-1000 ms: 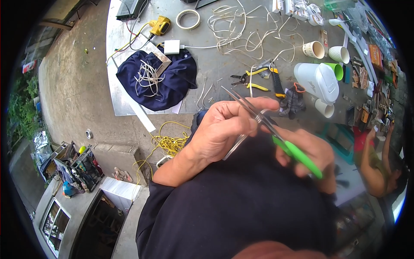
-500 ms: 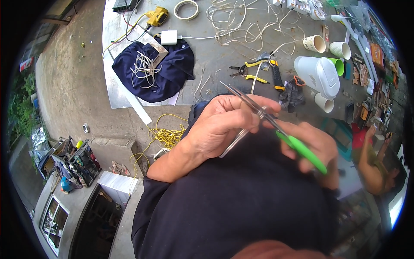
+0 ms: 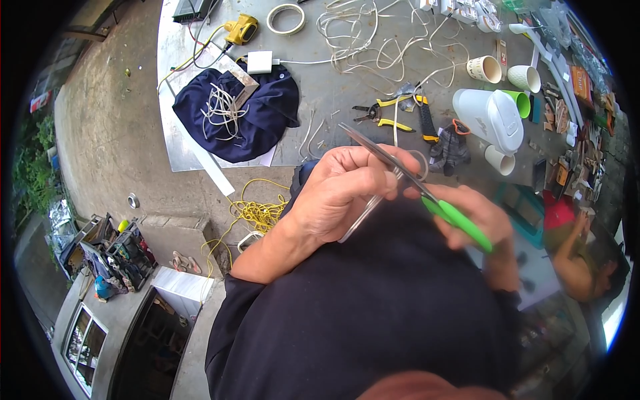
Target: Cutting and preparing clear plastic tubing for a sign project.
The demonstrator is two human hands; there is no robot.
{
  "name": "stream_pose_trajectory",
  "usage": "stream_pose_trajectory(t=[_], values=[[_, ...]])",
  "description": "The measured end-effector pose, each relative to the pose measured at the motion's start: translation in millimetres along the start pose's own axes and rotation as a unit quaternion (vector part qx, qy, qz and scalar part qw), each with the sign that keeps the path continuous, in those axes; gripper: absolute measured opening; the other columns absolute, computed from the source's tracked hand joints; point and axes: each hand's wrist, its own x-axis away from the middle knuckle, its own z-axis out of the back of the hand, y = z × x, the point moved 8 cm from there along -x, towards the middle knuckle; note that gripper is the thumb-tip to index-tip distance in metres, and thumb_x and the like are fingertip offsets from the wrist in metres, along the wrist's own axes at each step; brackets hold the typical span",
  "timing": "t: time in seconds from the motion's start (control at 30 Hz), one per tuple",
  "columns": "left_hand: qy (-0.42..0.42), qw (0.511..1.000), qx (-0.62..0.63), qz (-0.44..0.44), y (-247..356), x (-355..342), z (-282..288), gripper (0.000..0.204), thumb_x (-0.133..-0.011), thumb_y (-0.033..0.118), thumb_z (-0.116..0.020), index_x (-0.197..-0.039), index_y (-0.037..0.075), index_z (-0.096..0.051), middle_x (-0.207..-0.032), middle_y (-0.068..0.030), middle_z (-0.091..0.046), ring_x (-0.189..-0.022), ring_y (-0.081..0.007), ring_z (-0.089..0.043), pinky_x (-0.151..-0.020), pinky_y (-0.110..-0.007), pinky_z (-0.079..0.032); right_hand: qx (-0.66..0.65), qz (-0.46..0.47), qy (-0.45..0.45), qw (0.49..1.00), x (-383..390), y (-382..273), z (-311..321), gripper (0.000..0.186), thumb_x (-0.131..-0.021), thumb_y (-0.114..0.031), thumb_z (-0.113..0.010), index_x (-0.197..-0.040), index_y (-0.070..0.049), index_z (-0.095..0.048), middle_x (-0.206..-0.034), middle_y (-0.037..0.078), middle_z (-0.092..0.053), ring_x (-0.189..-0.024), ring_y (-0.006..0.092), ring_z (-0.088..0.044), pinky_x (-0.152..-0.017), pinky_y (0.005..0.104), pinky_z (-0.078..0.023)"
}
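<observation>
In front of my dark shirt, my left hand (image 3: 337, 190) is closed on a thin whitish wire (image 3: 362, 219), folded so that strands stick out below the fingers. A small loop of it curves up beside the fingertips, next to the blades. My right hand (image 3: 479, 212), blurred by motion, grips green-handled scissors (image 3: 460, 222). Their long metal blades point up and left, lying close together across my left fingers. Whether the blades touch the wire cannot be made out. Yellow-and-black wire strippers (image 3: 393, 112) lie on the table beyond my hands.
The grey table (image 3: 293, 143) carries tangled white cable (image 3: 353, 40), dark blue cloth (image 3: 267, 117) with wire pieces, a tape roll (image 3: 287, 19), a white container (image 3: 487, 117) and cups (image 3: 484, 69). A yellow cord (image 3: 257, 212) lies on the floor. Another person (image 3: 583, 263) sits at the right.
My right hand and the scissors have shifted slightly up and left, with the handles drawn closer together. The wire loop by my left fingertips shows more clearly. My left hand stays nearly in place.
</observation>
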Motion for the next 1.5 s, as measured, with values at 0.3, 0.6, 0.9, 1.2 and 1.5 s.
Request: stream_pose_trajectory(t=[0.3,0.6,0.9,1.2,1.5], values=[[0.024,0.997,0.036,-0.062,11,-6,24,0.007,-0.082,0.004,-0.063,-0.079,-0.002,-0.066,-0.109,-0.0131,-0.063,-0.083,-0.0120,-0.058,-0.081,-0.028,-0.046,-0.111,0.005,-0.048,0.993,15,15,0,0.110,-0.071,-0.049,-0.082,-0.148,0.003,-0.024,-0.066,-0.001,-0.048,-0.056,0.0072,-0.044,-0.054,0.0225,-0.035],[0.019,0.992,0.006,-0.122,23,-18,27,0.009,-0.084,0.005,-0.063,-0.081,-0.003,-0.068,-0.106,-0.0159,-0.064,-0.091,-0.0174,-0.059,-0.088,-0.030,-0.045,0.023,0.308,0.410,0.858,-10,-12,56,0.078,-0.079,-0.019,-0.080,-0.136,0.001,-0.029,-0.103,0.011,-0.070,-0.086,0.0128,-0.063,-0.071,0.0207,-0.050],[0.069,0.995,0.011,-0.072,-11,-23,51,0.017,-0.086,0.005,-0.062,-0.098,-0.006,-0.067,-0.100,-0.0118,-0.066,-0.087,-0.0148,-0.060,-0.086,-0.029,-0.047,0.023,0.228,0.298,0.927,-62,20,54,0.068,-0.078,-0.009,-0.072,-0.134,-0.001,-0.035,-0.117,0.010,-0.065,-0.101,0.0208,-0.062,-0.096,0.0362,-0.043],[0.231,0.962,-0.127,-0.073,-14,-30,111,0.018,-0.098,0.021,-0.055,-0.094,0.004,-0.060,-0.096,-0.0097,-0.065,-0.078,-0.0125,-0.059,-0.067,-0.024,-0.046,-0.049,0.174,0.359,0.916,-62,56,112,0.058,-0.082,0.004,-0.069,-0.132,-0.002,-0.039,-0.081,0.006,-0.065,-0.078,0.0134,-0.062,-0.073,0.0262,-0.050],[0.367,0.881,-0.238,-0.179,1,-29,151,0.024,-0.093,0.011,-0.064,-0.113,0.001,-0.053,-0.076,-0.0005,-0.060,-0.070,-0.0066,-0.056,-0.066,-0.020,-0.043,-0.042,0.155,0.398,0.903,-82,41,177,0.060,-0.083,-0.003,-0.068,-0.133,0.005,-0.036,-0.084,0.011,-0.065,-0.073,0.0164,-0.062,-0.069,0.0286,-0.051]])
